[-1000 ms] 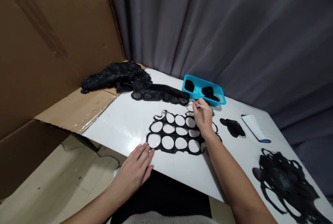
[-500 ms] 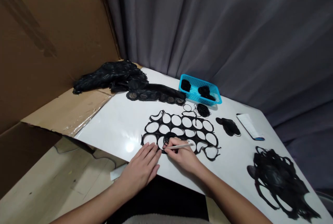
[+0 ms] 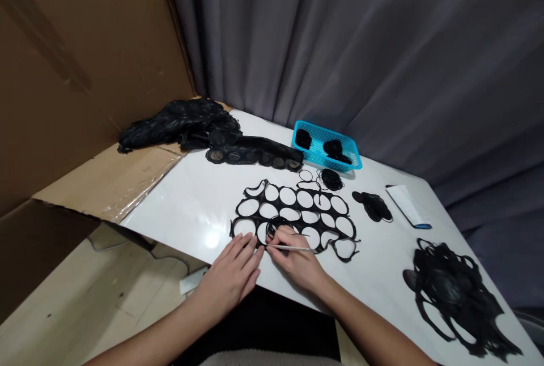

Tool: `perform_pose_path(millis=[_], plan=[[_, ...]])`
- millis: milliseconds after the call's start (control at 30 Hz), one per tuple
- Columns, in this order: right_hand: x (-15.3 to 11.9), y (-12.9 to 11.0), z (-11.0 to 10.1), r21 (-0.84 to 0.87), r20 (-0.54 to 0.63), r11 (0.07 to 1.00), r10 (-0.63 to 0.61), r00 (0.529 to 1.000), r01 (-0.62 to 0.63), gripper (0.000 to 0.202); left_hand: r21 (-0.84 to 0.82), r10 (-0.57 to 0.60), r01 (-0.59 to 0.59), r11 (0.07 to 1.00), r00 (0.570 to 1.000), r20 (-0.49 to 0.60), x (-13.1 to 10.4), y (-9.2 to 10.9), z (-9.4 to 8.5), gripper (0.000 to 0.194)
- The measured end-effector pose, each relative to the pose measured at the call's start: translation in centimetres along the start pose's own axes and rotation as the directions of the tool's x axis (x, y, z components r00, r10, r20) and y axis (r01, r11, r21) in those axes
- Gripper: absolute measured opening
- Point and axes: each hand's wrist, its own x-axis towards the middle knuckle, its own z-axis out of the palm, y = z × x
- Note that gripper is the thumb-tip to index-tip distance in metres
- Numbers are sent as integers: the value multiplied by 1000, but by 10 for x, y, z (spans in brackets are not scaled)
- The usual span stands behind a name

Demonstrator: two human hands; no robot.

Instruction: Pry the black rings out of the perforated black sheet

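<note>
A white table (image 3: 170,207) stands against a gray curtain (image 3: 361,43); the black holed sheet (image 3: 279,205) lies on it before you. Your left hand (image 3: 233,267) rests flat, fingers together at its near corner; your right (image 3: 300,267) pinches a thin stick (image 3: 293,249) beside black rings (image 3: 276,223). Press the sheet evenly and guide the tip gently.

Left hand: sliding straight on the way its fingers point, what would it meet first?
Likely the flat black sheet with round holes, lying right at the left hand's fingertips; whether they already touch is unclear.
</note>
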Motion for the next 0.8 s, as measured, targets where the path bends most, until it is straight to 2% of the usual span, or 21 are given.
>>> perform_pose_path(millis=[133,267,333,400,433,467,500,533,600,667,733,800], plan=[[-5,5,6,-112,6,993,-45,999,46,18,-1,3,-3,1000,1000,-5,0,0,0,37],[-12,11,16,-391,69,894,-210,975,220,14,-15,3,-3,1000,1000,11,0,-1,1,37],[-7,13,9,-475,95,840,-247,964,262,10,-27,2,-2,1000,1000,20,-1,-2,1,36],[7,14,-12,-486,6,850,-229,973,203,9,-41,-1,2,999,1000,21,-1,-3,2,35],[16,14,-27,-453,-145,881,-227,963,140,17,-43,-1,2,999,1000,22,-2,-4,2,34],[24,15,-44,-404,-338,914,-193,921,43,23,-43,4,-3,999,1000,22,-2,-5,1,34],[32,16,-62,-335,-495,941,-135,859,-45,24,-42,13,-12,999,1000,24,-3,-6,1,34],[38,17,-78,-241,-584,966,-68,809,-93,24,-41,25,-24,999,999,29,-3,-7,0,34],[42,17,-105,-85,-683,990,23,730,-110,29,-42,45,-43,998,998,39,-3,-10,-2,35],[37,17,-117,57,-684,996,93,724,-75,34,-64,46,-43,997,998,50,0,-15,-6,35],[26,17,-116,245,-596,968,193,779,-53,37,-138,22,-11,990,996,83,7,-21,-12,31],[13,19,-104,486,-408,869,320,855,-93,38,-286,-31,75,955,987,155,20,-27,-20,25]])
